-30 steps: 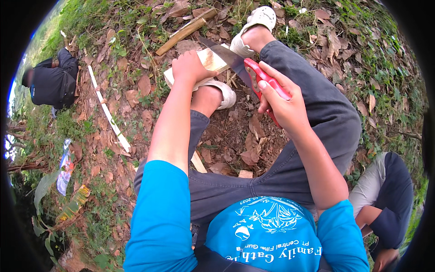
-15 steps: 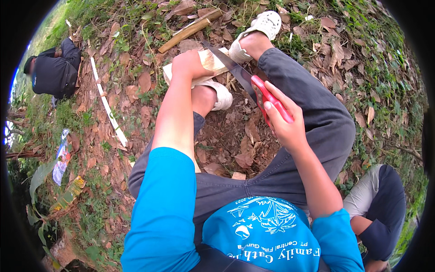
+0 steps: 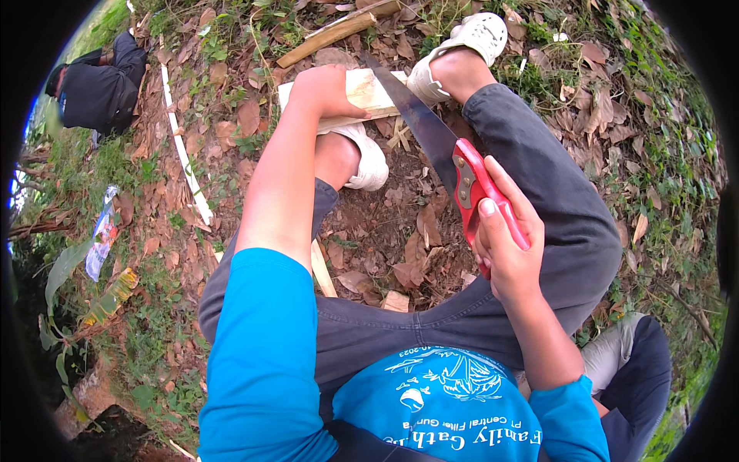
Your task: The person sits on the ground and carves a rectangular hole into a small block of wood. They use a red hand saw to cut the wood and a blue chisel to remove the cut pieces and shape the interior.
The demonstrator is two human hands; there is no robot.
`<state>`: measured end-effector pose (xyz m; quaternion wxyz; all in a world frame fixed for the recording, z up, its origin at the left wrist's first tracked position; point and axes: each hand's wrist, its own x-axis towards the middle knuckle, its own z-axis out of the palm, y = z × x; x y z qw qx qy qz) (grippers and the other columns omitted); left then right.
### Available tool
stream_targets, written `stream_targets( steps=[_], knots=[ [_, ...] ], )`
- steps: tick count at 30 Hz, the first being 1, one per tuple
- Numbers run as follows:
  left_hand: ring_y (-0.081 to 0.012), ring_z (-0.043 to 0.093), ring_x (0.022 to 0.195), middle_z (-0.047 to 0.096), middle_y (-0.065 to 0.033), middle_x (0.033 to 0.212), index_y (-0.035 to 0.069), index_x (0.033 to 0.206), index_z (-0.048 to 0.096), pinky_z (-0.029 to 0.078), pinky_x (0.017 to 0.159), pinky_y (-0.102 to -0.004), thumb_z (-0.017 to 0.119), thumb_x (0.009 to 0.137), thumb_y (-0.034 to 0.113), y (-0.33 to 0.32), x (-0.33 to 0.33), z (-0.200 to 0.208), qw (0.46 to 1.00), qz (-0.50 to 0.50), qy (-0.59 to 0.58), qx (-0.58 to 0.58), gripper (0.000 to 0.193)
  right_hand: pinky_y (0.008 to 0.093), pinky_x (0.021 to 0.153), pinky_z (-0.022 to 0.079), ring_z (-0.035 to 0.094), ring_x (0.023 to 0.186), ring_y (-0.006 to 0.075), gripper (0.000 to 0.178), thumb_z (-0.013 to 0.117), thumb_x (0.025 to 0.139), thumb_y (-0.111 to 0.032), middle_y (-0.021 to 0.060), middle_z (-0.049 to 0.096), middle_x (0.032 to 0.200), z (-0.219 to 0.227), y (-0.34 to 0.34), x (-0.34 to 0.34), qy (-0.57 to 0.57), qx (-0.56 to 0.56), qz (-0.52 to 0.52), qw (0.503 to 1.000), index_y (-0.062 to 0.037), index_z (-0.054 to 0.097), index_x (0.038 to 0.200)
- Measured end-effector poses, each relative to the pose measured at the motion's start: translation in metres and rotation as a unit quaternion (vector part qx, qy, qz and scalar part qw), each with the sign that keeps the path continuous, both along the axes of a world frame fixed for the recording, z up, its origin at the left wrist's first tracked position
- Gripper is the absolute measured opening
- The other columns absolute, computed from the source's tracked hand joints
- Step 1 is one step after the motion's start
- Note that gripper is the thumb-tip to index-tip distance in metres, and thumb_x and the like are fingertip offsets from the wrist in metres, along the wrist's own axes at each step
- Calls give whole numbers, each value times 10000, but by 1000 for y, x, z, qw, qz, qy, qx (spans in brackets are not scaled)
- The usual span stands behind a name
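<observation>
My left hand is closed over the left part of a pale block of wood, pressing it down between my feet. The fingers on its far side are partly hidden. A hand saw with a dark blade and red handle lies across the block's right end, its tip reaching past the far edge. My right hand is wrapped round the red handle, nearer to my body. The block rests close to my two white clogs; the right clog is beside its right end.
A split length of wood lies beyond the block. A long pale strip and a plastic wrapper are on the leafy ground at left. One person crouches at far left, another sits at lower right.
The saw has been drawn back toward my body and right, with more of its blade on my side of the block. My left hand still grips the block. The view has shifted slightly.
</observation>
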<state>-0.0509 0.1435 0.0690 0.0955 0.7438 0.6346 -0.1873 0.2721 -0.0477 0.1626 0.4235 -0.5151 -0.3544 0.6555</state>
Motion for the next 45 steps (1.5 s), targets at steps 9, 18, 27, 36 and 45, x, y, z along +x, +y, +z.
stream_targets(
  steps=[9,18,27,36,45],
  knots=[
    [-319,663,1177,691,-166,1245,21,1243,628,538,1003,-424,877,551,684,-19,9,-4,997,-14,-33,63,990,298,1032,463,606,1193,156,519,674,1004,-131,174,632,1378,9,-33,1,-37,71,-3,997,38,525,1471],
    [-323,667,1129,678,-166,1203,40,1154,609,547,950,-438,887,558,686,-53,0,14,984,61,-91,144,922,283,1020,465,611,1190,128,525,677,980,-95,158,637,1405,36,-61,-14,-76,121,39,989,8,534,1475],
    [-343,679,1083,701,-176,1117,33,1109,606,552,924,-443,879,555,694,-50,-2,16,977,22,-133,166,904,291,1018,468,623,1191,155,509,671,995,-120,165,654,1365,28,-77,-34,-113,174,-33,978,31,539,1463],
    [-292,674,1111,706,-124,1105,33,1166,620,500,945,-438,877,516,735,-43,-14,3,981,51,-84,169,991,266,956,481,613,1067,111,535,667,1006,-142,112,666,1277,63,-52,-48,-95,109,-20,989,30,513,1488],
    [-320,682,1109,696,-159,1144,17,1156,627,524,928,-435,876,519,729,-39,-21,1,957,72,-174,222,988,276,989,465,615,1112,131,521,665,1005,-140,128,670,1290,51,-38,-60,-100,136,2,986,25,526,1480]
  ],
)
